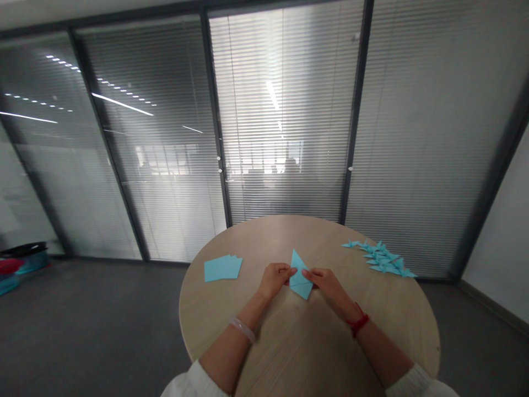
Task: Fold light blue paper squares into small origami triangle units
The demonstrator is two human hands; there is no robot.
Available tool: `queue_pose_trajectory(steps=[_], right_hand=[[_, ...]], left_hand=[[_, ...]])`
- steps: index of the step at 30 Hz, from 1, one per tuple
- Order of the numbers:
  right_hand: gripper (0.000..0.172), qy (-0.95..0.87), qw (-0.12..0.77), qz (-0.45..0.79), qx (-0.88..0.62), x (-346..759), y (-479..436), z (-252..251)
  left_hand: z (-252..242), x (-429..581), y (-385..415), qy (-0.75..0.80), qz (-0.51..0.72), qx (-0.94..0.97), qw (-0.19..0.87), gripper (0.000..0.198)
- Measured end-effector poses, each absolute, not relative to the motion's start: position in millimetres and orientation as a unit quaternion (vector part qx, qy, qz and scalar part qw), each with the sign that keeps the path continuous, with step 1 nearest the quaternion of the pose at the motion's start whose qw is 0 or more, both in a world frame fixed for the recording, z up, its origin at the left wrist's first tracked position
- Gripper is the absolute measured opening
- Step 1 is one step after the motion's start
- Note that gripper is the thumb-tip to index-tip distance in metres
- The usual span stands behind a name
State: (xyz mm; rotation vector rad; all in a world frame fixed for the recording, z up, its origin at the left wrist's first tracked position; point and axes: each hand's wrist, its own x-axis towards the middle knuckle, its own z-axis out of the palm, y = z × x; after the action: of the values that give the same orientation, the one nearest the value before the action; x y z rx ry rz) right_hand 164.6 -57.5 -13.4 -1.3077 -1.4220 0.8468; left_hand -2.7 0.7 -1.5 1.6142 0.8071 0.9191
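A light blue folded paper [299, 273], kite-shaped with its point away from me, lies near the middle of the round wooden table [289, 342]. My left hand [275, 278] pinches its left edge with curled fingers. My right hand [326, 282] pinches its right edge the same way. Both hands rest low on the tabletop, with the paper between them. A clear band is on my left wrist and a red band on my right.
A small stack of flat blue paper sheets [223, 268] lies on the table's left. Several finished blue folded paper figures [382, 257] sit in a cluster at the far right. Glass walls with blinds stand behind; grey floor surrounds the table.
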Motion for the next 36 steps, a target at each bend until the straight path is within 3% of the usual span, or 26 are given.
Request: queue_pose_trajectory(steps=[15, 28, 36], right_hand=[[0.040, -0.561, 0.561, 0.313, -0.523, 170.2, -52.1, -20.8], [0.040, -0.566, 0.536, 0.353, -0.517, 167.1, -53.4, -18.5], [0.042, -0.538, 0.559, 0.359, -0.519, 169.5, -52.2, -19.6]], left_hand=[[-2.9, -2.1, 3.9, 0.362, 0.331, 0.683, 0.542, 0.052], [-3.8, -1.4, -3.8, 0.349, 0.235, 0.721, 0.551, 0.049], [-1.9, -0.3, -8.5, 0.291, 0.262, 0.714, 0.580, 0.051]])
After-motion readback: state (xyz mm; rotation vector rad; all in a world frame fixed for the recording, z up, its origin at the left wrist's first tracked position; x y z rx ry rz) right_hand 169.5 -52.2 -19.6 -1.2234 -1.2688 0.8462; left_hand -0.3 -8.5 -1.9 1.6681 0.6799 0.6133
